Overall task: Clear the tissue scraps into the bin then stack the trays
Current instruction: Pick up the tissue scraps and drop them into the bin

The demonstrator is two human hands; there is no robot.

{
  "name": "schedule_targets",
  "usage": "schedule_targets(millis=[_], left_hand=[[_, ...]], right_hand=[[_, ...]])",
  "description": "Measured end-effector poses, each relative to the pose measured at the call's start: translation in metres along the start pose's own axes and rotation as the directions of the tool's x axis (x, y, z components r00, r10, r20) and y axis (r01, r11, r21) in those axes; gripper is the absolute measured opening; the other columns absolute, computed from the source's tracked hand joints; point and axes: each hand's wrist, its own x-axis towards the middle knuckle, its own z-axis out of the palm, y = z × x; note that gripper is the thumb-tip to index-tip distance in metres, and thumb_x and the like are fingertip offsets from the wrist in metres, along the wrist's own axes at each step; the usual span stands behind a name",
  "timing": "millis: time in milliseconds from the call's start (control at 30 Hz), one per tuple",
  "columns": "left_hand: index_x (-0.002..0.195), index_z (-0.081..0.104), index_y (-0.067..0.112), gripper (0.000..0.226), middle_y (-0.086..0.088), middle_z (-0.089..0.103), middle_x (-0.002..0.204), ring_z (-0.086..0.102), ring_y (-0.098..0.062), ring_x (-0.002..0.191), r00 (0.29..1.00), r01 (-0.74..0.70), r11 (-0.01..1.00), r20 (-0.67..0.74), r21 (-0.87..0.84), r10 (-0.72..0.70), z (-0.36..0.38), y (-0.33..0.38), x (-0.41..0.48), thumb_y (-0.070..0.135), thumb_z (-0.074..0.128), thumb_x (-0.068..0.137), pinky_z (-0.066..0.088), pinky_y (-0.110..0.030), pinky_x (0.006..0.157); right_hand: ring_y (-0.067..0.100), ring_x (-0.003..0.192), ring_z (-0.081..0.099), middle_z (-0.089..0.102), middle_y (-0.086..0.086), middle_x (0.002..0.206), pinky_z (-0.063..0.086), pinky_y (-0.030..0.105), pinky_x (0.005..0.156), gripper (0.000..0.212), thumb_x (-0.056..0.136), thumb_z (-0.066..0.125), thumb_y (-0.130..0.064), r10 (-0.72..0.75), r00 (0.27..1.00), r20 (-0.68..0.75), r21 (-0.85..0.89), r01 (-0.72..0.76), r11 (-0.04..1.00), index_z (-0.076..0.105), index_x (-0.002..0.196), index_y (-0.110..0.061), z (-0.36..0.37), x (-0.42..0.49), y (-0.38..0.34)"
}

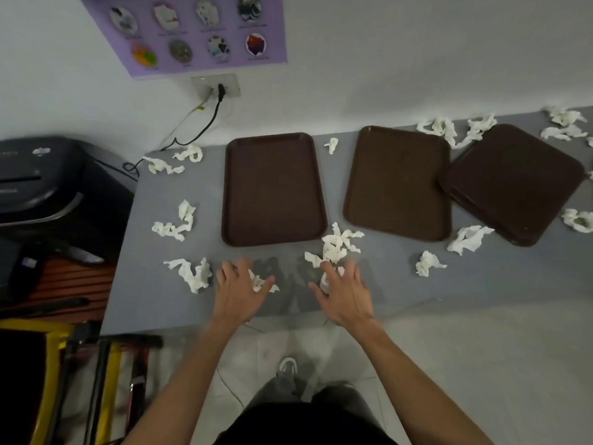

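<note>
writing: we can read none; the purple poster (192,33) on the wall shows round pictures with captions too blurred to make out, and the black machine (41,178) at the left carries marks we cannot read.
left hand (236,289): we see it palm down near the front edge of the grey table (481,284), fingers spread wide; its fingertips lie over a small tissue scrap (261,284), touching it but not closed round it.
right hand (346,293): also palm down with fingers splayed and loose, grasping nothing; the fingertips reach into the near end of a large tissue clump (337,247), and a bit of white shows under the thumb side.
left tray (272,187): brown, flat on the table just beyond the left hand, with nothing in it.
middle tray (398,184): brown, lying to the right of the first and apart from it, holding nothing.
right trays (513,181): a dark brown stack turned at an angle; we see more than one rim at its near edge, its corner just beside the middle tray.
tissue scraps: strewn over the table on all sides of the trays, with pieces at the left side (175,224), by the front left (192,274), between the trays at the back (332,145), along the far wall (455,128) and at the right (467,239).
bin: we cannot tell which item it is; a white scrap (41,151) rests on top of the black machine.
wall outlet (216,86): a black cable is plugged in and runs down behind the table.
</note>
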Motion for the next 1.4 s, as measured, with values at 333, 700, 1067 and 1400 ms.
schedule_targets(millis=[333,700,1067,1400], left_hand=[[0.130,0.044,0.016,0.063,-0.015,0.044,0.122,0.050,-0.038,0.105,0.986,-0.080,0.976,0.156,0.203,0.049,0.022,-0.015,0.010,0.068,0.049,0.094,0.050,-0.051,0.088],[0.121,0.059,0.015,0.022,-0.016,0.062,0.125,0.059,-0.040,0.113,0.946,-0.099,0.985,0.293,-0.144,0.138,0.012,0.019,0.027,0.013,0.050,0.101,0.046,-0.044,0.096],[0.105,0.059,0.024,0.014,0.003,0.068,0.089,0.061,-0.008,0.081,0.880,-0.185,0.871,0.317,-0.454,0.353,0.015,0.175,-0.008,0.034,0.049,0.107,0.036,-0.029,0.071],[0.095,0.063,0.025,0.019,0.007,0.068,0.075,0.061,-0.003,0.067,0.854,-0.219,0.827,0.308,-0.518,0.419,0.087,0.342,-0.067,0.035,0.053,0.106,0.046,-0.030,0.068]], right_hand=[[0.035,0.101,0.053,0.042,0.013,0.121,0.053,0.048,0.079,0.018,0.101,0.050,-0.001,0.077,0.997,0.022,0.131,-0.079,0.988,0.051,0.118,-0.008,0.031,0.002,0.006],[0.020,0.092,0.064,0.070,0.000,0.103,0.039,0.026,0.077,0.012,0.109,0.054,-0.020,0.326,0.945,0.023,0.606,-0.273,0.747,0.065,0.103,-0.020,-0.004,-0.023,0.000],[0.013,0.078,0.067,0.071,-0.008,0.090,0.052,0.037,0.076,0.008,0.109,0.052,-0.032,0.520,0.849,-0.092,0.829,-0.224,0.513,0.052,0.116,-0.028,-0.089,-0.072,0.063],[0.020,0.079,0.068,0.073,-0.003,0.088,0.055,0.048,0.075,0.010,0.107,0.056,-0.037,0.594,0.800,-0.087,0.832,-0.270,0.484,0.058,0.102,-0.029,-0.154,-0.142,0.235]])
